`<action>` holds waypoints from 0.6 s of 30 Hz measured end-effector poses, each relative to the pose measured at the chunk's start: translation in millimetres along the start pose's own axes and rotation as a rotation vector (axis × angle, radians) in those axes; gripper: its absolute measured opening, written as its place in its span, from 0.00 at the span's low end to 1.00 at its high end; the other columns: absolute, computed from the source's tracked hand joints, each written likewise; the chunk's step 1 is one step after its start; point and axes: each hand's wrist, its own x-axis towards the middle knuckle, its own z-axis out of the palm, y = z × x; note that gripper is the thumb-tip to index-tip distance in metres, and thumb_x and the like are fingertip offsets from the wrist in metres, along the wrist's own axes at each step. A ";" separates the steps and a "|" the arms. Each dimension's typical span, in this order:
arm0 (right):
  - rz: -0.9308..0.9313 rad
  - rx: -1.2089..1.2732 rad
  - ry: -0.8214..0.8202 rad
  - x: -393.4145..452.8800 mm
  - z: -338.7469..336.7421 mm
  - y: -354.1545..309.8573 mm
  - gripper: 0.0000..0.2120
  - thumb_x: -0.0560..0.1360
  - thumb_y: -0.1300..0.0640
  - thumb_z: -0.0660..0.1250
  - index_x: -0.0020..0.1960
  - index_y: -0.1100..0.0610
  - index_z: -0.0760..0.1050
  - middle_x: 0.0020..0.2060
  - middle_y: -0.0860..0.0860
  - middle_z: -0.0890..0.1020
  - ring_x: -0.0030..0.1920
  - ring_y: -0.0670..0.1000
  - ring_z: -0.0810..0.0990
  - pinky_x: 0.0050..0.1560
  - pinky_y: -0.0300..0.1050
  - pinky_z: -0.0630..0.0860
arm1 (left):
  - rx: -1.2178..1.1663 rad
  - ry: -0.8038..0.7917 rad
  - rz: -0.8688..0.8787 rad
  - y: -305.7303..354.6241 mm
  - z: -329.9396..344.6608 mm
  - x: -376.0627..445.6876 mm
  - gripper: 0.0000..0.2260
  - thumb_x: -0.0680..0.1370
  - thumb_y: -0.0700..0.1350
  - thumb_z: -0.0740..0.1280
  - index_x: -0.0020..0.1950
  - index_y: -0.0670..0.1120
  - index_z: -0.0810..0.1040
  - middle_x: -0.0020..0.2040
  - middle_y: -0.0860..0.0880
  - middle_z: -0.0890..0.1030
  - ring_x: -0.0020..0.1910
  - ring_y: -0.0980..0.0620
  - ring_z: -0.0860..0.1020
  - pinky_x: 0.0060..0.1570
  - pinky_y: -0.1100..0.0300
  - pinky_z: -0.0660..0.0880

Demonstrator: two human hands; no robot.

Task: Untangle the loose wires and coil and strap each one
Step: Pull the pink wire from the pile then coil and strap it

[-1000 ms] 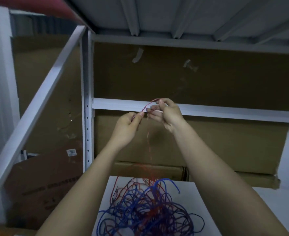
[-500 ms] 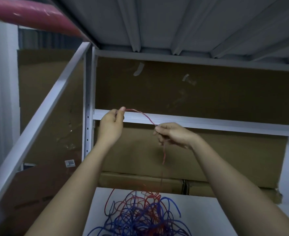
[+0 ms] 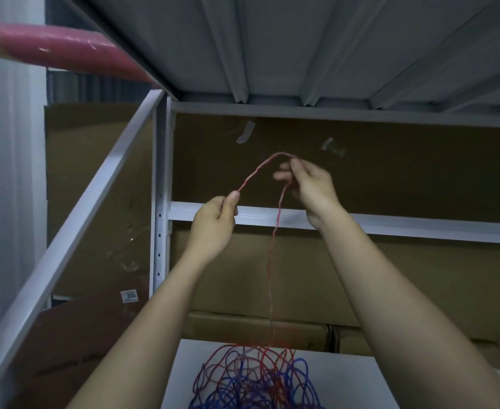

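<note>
Right hand [image 3: 309,184] has risen above the left hand [image 3: 214,221], both pinching the red wire [image 3: 273,246] trailing to the tangle [image 3: 257,379] on the bench [image 3: 349,376]; should draw slowly, hand-over-hand, avoiding snags.

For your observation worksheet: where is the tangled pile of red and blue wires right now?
In the head view, the tangled pile lies bottom centre on the white surface, between the forearms, below both raised hands.

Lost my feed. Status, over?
Both hands pinch red wire: left hand, right hand. Tail hangs into tangled pile. Nothing blocking.
</note>
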 end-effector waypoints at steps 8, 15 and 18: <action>-0.176 -1.290 -0.286 -62.2 -20.4 97.3 0.17 0.83 0.46 0.50 0.61 0.48 0.75 0.43 0.54 0.83 0.43 0.56 0.81 0.39 0.45 0.72 | -0.858 -0.364 -0.269 -15.5 -5.2 -25.0 0.19 0.76 0.61 0.58 0.33 0.49 0.71 0.22 0.55 0.61 0.22 0.57 0.58 0.31 0.63 0.56; -0.556 -1.372 -0.577 -133.7 -10.4 123.4 0.13 0.82 0.50 0.53 0.59 0.54 0.72 0.36 0.50 0.78 0.32 0.52 0.77 0.28 0.44 0.69 | -0.685 -0.084 -0.245 -44.7 12.6 -44.3 0.13 0.84 0.43 0.50 0.48 0.43 0.72 0.32 0.52 0.77 0.32 0.57 0.76 0.44 0.60 0.72; -0.805 -1.235 -0.502 -156.7 -12.6 120.9 0.12 0.76 0.56 0.59 0.54 0.56 0.78 0.35 0.49 0.80 0.30 0.50 0.77 0.24 0.42 0.70 | -0.400 -0.104 -0.184 -56.5 13.7 -51.6 0.11 0.85 0.44 0.49 0.54 0.43 0.69 0.40 0.51 0.80 0.42 0.56 0.79 0.58 0.58 0.70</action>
